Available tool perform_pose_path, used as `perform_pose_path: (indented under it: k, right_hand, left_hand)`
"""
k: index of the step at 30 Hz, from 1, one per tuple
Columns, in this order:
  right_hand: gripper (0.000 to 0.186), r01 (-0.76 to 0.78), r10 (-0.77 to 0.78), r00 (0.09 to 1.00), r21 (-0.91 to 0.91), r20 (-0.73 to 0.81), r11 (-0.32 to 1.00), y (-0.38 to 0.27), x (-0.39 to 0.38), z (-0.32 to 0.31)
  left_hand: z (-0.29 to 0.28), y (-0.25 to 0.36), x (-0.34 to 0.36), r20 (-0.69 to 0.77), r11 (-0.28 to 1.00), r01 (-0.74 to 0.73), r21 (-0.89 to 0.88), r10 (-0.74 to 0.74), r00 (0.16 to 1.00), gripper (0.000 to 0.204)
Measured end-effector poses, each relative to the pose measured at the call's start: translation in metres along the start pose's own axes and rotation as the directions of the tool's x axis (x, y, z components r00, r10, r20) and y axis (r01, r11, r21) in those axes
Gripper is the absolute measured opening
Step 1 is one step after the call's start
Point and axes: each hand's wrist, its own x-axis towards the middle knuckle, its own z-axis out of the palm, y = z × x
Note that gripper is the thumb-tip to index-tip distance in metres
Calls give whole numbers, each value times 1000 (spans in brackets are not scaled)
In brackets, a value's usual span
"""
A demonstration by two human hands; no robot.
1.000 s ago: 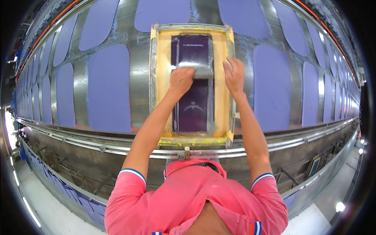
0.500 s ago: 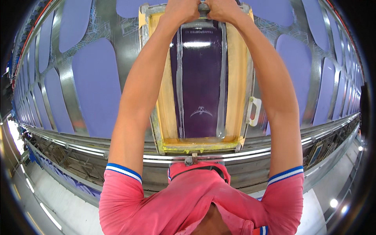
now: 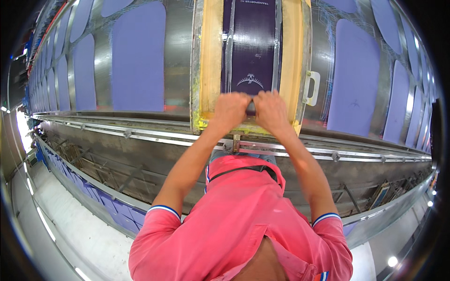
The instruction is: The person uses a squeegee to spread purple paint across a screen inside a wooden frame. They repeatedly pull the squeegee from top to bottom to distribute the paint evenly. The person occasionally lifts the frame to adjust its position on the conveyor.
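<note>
A screen-printing frame (image 3: 196, 70) lies flat in front of me, its border yellowed and its mesh edged with tan tape. Down its middle runs a dark purple mesh strip (image 3: 253, 44) with a pale arched emblem near the close end. Both my hands are at that close end, side by side, knuckles up. My left hand (image 3: 230, 111) and my right hand (image 3: 272, 111) are closed on a squeegee (image 3: 251, 107), of which only a small dark part shows between them. Its blade is hidden under my fingers. A white handle (image 3: 311, 88) sticks out from the frame's right side.
Lavender rounded panels (image 3: 138, 58) lie in rows on the long metal table (image 3: 178, 51) to both sides; the near right panel (image 3: 355, 79) bears a faint emblem. A metal rail (image 3: 154, 134) runs along the table's front edge. Purple sheets (image 3: 110, 203) sit lower behind me at left.
Both hands have come from the frame's far end to its near end, closed on the squeegee, my elbows bending. The view has shifted, so the frame appears higher and slightly right.
</note>
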Motion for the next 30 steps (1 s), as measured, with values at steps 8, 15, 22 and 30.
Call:
perform_pose_path:
  k: [8, 15, 22, 30]
  right_hand:
    - [13, -36, 36, 999, 14, -11, 999, 14, 30, -20]
    - [21, -100, 98, 995, -85, -30, 991, 111, 231, -122]
    - [19, -92, 90, 996, -154, -21, 984, 184, 348, -172]
    - [16, -70, 58, 993, -121, -105, 990, 147, 268, -114]
  left_hand:
    - [-29, -11, 44, 174, 990, 7, 142, -31, 984, 19]
    - [-93, -76, 265, 17, 965, 19, 263, -24, 1000, 23]
    - [-121, -117, 402, -6, 950, -18, 312, 21, 1000, 38]
    - [-94, -84, 309, 16, 945, -28, 326, 24, 1000, 34]
